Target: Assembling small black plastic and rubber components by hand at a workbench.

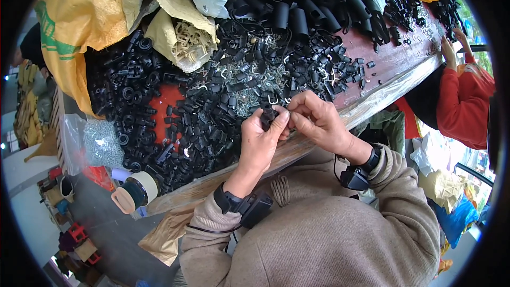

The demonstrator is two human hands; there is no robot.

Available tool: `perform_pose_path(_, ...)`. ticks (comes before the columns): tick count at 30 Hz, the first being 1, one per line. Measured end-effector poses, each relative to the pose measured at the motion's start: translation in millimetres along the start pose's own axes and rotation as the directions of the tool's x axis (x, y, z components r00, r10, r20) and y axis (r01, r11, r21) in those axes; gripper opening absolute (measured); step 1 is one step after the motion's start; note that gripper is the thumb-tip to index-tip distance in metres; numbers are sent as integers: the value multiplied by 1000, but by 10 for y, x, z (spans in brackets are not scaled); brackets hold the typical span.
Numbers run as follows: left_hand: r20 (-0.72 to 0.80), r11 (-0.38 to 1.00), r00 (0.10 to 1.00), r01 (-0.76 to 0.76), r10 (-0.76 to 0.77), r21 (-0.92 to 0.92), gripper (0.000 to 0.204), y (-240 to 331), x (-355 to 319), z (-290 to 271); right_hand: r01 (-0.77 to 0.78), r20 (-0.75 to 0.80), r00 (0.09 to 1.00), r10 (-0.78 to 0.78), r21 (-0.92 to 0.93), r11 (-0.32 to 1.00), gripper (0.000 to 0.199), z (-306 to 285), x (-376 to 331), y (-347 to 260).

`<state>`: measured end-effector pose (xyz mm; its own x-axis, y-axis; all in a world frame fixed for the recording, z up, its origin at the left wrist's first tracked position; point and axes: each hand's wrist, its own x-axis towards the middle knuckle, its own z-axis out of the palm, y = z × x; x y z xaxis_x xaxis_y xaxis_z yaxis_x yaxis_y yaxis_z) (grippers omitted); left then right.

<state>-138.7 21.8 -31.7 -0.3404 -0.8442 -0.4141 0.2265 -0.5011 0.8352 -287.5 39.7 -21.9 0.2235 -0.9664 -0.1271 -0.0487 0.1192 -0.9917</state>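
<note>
Near the table's front edge, my left hand (257,135) is closed around a small black plastic part (267,116), which stands up between thumb and fingers. My right hand (321,125) is pinched right beside it, thumb against forefinger. Whatever those fingertips hold is too small or too hidden to make out. Just beyond both hands lies a heap of small black plastic clips (207,122), mixed with a pile of silvery screws (247,87) and some bent metal hooks (272,99).
Chunky black fittings (130,87) lie at left, black tubes (297,18) at the back. A paper bag (159,26) holds beige pieces; a clear bag (103,143) holds screws. A spool (143,187) sits by the left corner. A co-worker in red (462,101) works at right.
</note>
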Motion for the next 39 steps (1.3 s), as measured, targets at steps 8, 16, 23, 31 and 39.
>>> perform_pose_path(8, 31, 970, 980, -199, 197, 142, 10, -64, 40, -33, -120, 37, 993, 115, 169, 978, 14, -50, 42, 12)
perform_pose_path(16, 52, 955, 981, -191, 184, 226, 10, -49, -73, -52, -131, 147, 984, 102, 202, 971, 14, -80, -44, 30)
perform_pose_path(23, -39, 998, 998, -42, 43, 40, 14, -17, -78, 14, 171, 16, 985, -174, -294, 940, 13, -8, -88, -4)
perform_pose_path(31, 18, 1000, 1000, -12, 11, 16, 16, 21, 12, -9, -309, 144, 950, 278, 571, 761, 12, -98, 61, 86)
perform_pose_path(39, -45, 998, 999, -24, 27, 54, 14, 9, 63, 3, -233, -8, 970, 242, 241, 942, 9, -149, 84, 125)
